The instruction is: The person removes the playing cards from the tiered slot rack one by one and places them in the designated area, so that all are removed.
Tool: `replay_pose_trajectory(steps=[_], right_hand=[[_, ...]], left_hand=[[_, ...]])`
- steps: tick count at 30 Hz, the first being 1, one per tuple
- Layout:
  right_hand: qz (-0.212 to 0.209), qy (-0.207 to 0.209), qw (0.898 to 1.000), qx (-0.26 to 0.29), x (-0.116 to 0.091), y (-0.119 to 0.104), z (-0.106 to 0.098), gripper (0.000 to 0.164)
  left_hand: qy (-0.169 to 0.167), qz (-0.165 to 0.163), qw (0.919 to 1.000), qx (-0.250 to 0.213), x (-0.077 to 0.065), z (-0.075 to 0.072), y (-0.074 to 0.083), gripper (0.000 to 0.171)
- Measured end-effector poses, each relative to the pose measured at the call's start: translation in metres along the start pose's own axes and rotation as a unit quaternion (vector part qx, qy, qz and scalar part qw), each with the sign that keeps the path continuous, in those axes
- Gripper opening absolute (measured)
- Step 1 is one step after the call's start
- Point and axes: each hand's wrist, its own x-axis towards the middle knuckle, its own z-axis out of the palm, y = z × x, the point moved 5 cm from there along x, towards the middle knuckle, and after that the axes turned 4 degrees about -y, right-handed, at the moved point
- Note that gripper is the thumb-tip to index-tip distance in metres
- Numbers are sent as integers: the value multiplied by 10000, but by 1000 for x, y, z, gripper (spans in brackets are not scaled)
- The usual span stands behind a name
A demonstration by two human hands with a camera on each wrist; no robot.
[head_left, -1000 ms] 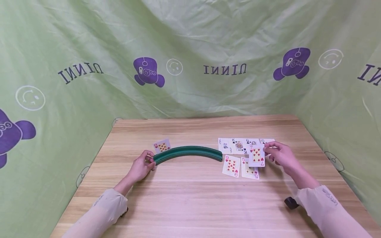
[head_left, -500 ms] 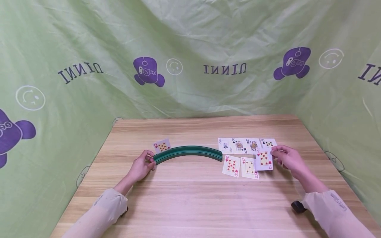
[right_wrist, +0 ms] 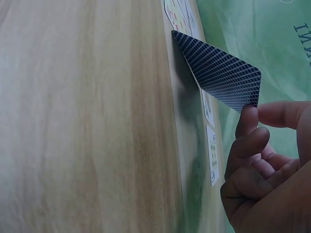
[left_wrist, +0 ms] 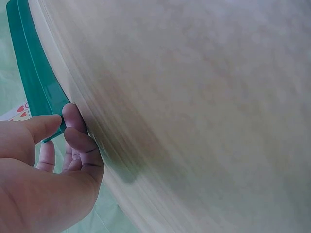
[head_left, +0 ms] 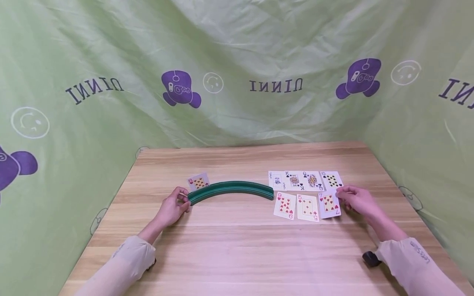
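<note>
Pinched by one corner in my right hand (head_left: pixel 360 202) is a playing card, the seven of hearts (head_left: pixel 328 205). The right wrist view shows its dark patterned back (right_wrist: pixel 221 68), tilted, with a lower corner at or near the table. My left hand (head_left: pixel 171 210) grips the left end of a green curved card holder (head_left: pixel 231 187) between thumb and fingers. Behind that end is an eight of hearts (head_left: pixel 198 180), its lower part hidden by the holder. Left of the seven lie a five of diamonds (head_left: pixel 307 207) and a nine of hearts (head_left: pixel 284 205), both face up.
Behind the front cards runs a row of face-up cards: a joker (head_left: pixel 276 180), a king (head_left: pixel 293 181), a queen (head_left: pixel 312 181) and a ten (head_left: pixel 332 180). The wooden table (head_left: pixel 237 255) ends at a green printed cloth (head_left: pixel 237 115) behind and at both sides.
My right hand has carried the seven of hearts rightward and down, from over the five of diamonds to beside it. The ten and queen have come into fuller view. My left hand keeps its grip.
</note>
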Motion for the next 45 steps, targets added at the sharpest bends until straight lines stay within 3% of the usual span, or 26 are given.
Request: replay_pose_trajectory(steps=[19,34,45], right_hand=[[-60,55,9999,-115,-4,0,-7,45],[-439,-60,9990,-80,5,-35,11,42],[-834,-199,9963,-9,14,-60,31,40]], left_hand=[[-39,52,10000,9,0,0,0,29],[-54,-47,10000,31,1,1,-2,30],[-9,54,10000,-64,1,0,-2,31]])
